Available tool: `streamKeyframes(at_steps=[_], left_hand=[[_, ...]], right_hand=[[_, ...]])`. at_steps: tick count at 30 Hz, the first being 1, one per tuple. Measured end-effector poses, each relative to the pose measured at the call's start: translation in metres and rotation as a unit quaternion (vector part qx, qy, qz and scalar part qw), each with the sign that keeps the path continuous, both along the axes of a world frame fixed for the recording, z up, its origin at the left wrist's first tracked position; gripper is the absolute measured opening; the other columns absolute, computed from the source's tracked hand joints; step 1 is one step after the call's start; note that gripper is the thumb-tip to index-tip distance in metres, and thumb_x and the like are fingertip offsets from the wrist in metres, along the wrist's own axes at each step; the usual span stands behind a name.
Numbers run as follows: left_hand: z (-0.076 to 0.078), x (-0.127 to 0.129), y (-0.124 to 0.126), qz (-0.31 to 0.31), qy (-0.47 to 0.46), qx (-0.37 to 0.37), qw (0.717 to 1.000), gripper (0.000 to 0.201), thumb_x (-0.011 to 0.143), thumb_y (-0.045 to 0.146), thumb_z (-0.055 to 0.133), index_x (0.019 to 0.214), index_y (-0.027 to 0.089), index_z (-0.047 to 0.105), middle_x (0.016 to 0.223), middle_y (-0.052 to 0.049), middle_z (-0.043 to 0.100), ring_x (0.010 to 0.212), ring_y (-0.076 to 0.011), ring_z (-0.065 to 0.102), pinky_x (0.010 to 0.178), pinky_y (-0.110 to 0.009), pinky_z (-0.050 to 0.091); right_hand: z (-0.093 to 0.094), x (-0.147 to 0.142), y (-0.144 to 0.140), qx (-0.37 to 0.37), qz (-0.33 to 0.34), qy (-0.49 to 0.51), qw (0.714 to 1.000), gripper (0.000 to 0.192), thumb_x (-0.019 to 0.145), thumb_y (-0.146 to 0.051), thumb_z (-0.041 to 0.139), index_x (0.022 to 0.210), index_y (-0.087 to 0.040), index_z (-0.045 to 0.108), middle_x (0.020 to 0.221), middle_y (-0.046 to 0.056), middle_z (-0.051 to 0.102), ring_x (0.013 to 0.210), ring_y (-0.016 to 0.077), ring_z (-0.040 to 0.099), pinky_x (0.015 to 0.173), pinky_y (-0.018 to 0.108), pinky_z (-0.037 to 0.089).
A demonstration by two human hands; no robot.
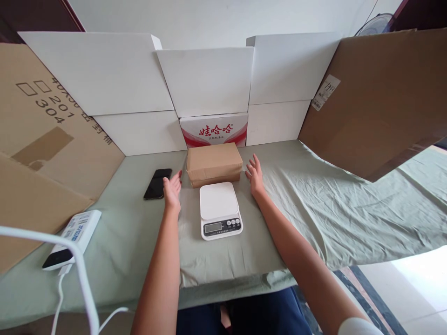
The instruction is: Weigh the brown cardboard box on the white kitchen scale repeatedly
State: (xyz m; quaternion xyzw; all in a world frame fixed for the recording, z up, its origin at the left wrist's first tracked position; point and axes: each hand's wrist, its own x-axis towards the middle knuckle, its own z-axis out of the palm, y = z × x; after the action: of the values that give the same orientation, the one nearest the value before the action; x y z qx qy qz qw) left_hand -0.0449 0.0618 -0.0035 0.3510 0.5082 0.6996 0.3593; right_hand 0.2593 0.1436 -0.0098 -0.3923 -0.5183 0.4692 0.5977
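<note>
A brown cardboard parcel (214, 163) lies on the green cloth-covered table (314, 204), just behind a white digital kitchen scale (219, 209) whose platform is bare. My left hand (172, 190) is held open, palm inward, close to the parcel's left end, not touching it. My right hand (254, 175) hovers with fingers spread just off the parcel's right end. Both hands hold nothing. A black phone (158, 184) lies flat to the left of my left hand.
White boxes (206, 83) and a red-and-white printed carton (214, 130) wall the back. Large brown cardboard sheets (380, 97) lean in at both sides. A white power bank (75, 237) with cable sits front left. The table's front edge is near my lap.
</note>
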Motion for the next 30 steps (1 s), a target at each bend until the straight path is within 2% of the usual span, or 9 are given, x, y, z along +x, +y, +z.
streamKeyframes(at_steps=[4,7,13,18,22,26,30], left_hand=[[-0.002,0.01,0.001,-0.005,-0.018,-0.034,0.999,0.09,0.086,0.082,0.028,0.136,0.017,0.065,0.154,-0.019,0.048,0.147,-0.0318,0.04,0.121,-0.047,0.029],[-0.004,0.017,0.003,-0.012,-0.018,-0.033,0.999,0.088,0.086,0.082,0.031,0.14,0.019,0.061,0.156,-0.018,0.047,0.148,-0.0312,0.039,0.121,-0.047,0.028],[-0.006,0.022,0.005,-0.033,-0.016,-0.033,0.999,0.089,0.087,0.081,0.03,0.145,0.019,0.056,0.157,-0.018,0.045,0.148,-0.0303,0.04,0.121,-0.046,0.028],[-0.01,0.025,0.005,-0.043,-0.03,-0.046,0.998,0.089,0.089,0.08,0.03,0.146,0.016,0.055,0.158,-0.02,0.043,0.146,-0.031,0.042,0.121,-0.047,0.028],[-0.013,0.026,0.006,-0.052,-0.019,-0.028,0.998,0.088,0.088,0.081,0.033,0.145,0.018,0.056,0.158,-0.018,0.044,0.146,-0.0308,0.042,0.12,-0.047,0.03],[-0.016,0.028,0.006,-0.011,0.006,-0.004,1.0,0.094,0.081,0.085,0.041,0.143,0.016,0.058,0.154,-0.021,0.048,0.145,-0.0328,0.044,0.119,-0.047,0.034],[-0.014,0.031,-0.001,0.027,0.053,0.048,0.997,0.096,0.079,0.085,0.047,0.143,0.015,0.058,0.151,-0.021,0.053,0.143,-0.0318,0.047,0.119,-0.043,0.035]], right_hand=[[0.005,-0.007,-0.007,-0.004,0.048,-0.009,0.999,0.074,0.089,-0.061,0.051,0.156,-0.038,0.03,0.164,0.003,0.036,0.152,0.0266,0.036,0.121,0.053,0.034],[0.008,-0.013,-0.011,0.01,0.07,-0.025,0.997,0.073,0.09,-0.062,0.051,0.156,-0.037,0.032,0.164,0.001,0.037,0.151,0.0273,0.038,0.121,0.052,0.035],[0.01,-0.019,-0.016,0.055,0.082,-0.046,0.994,0.075,0.091,-0.063,0.051,0.157,-0.033,0.032,0.164,-0.001,0.038,0.151,0.0274,0.039,0.124,0.052,0.032],[0.011,-0.022,-0.017,0.086,0.07,-0.063,0.992,0.076,0.092,-0.06,0.051,0.158,-0.027,0.032,0.166,0.001,0.036,0.151,0.0271,0.039,0.129,0.047,0.024],[0.008,-0.023,-0.017,0.099,0.066,-0.076,0.99,0.079,0.093,-0.061,0.051,0.161,-0.028,0.025,0.168,0.001,0.031,0.152,0.0265,0.037,0.128,0.046,0.028],[0.005,-0.024,-0.02,0.155,0.046,-0.138,0.977,0.085,0.093,-0.064,0.051,0.162,-0.031,0.016,0.171,0.0,0.02,0.156,0.0278,0.027,0.124,0.05,0.034],[0.005,-0.026,-0.025,0.214,0.025,-0.164,0.963,0.086,0.094,-0.064,0.052,0.163,-0.03,0.013,0.17,0.005,0.022,0.157,0.0296,0.023,0.124,0.051,0.033]])
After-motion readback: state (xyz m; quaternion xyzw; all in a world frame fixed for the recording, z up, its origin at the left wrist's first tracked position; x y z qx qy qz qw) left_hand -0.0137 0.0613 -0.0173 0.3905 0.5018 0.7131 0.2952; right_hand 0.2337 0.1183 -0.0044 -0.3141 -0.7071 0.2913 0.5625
